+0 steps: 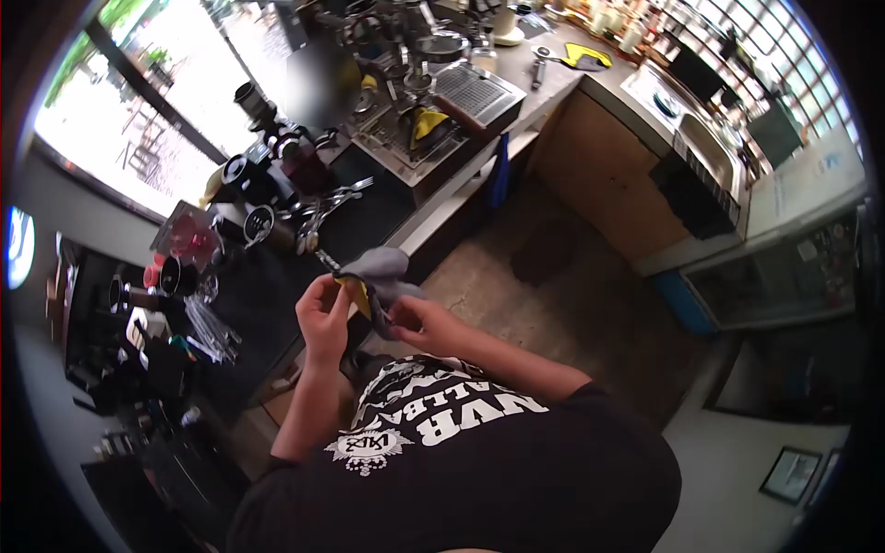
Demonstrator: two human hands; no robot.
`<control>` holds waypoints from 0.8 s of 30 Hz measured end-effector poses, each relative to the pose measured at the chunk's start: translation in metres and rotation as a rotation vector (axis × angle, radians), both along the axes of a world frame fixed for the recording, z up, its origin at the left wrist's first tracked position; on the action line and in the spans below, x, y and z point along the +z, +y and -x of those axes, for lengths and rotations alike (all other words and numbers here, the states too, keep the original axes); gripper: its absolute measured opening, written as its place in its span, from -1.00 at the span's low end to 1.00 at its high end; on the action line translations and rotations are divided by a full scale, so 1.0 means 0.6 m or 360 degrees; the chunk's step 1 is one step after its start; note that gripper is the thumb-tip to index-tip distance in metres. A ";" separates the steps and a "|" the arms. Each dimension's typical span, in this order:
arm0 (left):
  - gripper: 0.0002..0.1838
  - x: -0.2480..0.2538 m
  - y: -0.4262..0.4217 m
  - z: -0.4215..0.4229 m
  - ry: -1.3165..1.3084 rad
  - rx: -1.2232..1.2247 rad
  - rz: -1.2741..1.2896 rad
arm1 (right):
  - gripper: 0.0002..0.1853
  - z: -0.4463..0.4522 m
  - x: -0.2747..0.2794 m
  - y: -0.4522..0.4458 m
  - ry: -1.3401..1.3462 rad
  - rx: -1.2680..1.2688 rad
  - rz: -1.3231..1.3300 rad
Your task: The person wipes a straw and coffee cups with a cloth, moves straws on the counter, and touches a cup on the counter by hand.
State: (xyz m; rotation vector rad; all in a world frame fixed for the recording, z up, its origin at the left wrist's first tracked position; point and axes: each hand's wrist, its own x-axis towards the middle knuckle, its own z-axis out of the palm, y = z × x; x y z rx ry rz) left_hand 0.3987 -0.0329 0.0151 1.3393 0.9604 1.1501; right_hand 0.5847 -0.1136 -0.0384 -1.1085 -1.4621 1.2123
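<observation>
A grey and yellow cloth (376, 267) hangs bunched between my two hands, in front of my chest. My left hand (324, 318) is closed, pinching the cloth near its yellow side. A slim shiny metal piece (326, 260) shows just above those fingers; whether it is held or lies on the counter behind, I cannot tell. My right hand (426, 326) is closed with bent fingers on the lower grey part of the cloth. Just beyond my hands, several forks and spoons (318, 210) lie on the dark counter mat (373, 217).
An espresso machine's metal drip tray (415, 166) stands ahead, a yellow and dark cloth (429, 123) on it. Cups, jugs and a bundle of straw-like sticks (212, 330) crowd the left counter. A sink (705, 138) is at the right, and another yellow-grey cloth (586, 57) lies behind.
</observation>
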 end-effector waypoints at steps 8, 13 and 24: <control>-0.85 0.015 -0.015 0.024 -0.0091 0.0292 -0.0021 | -0.79 -0.015 -0.019 -0.006 -0.0232 0.0133 0.0180; -0.88 -0.014 0.001 0.067 -0.0540 0.0413 -0.0083 | -0.80 0.004 -0.055 0.002 -0.0358 0.0290 0.0277; -0.79 -0.112 -0.032 0.341 0.0946 0.1539 -0.0499 | -0.85 0.150 -0.172 0.138 -0.0615 0.0168 0.0427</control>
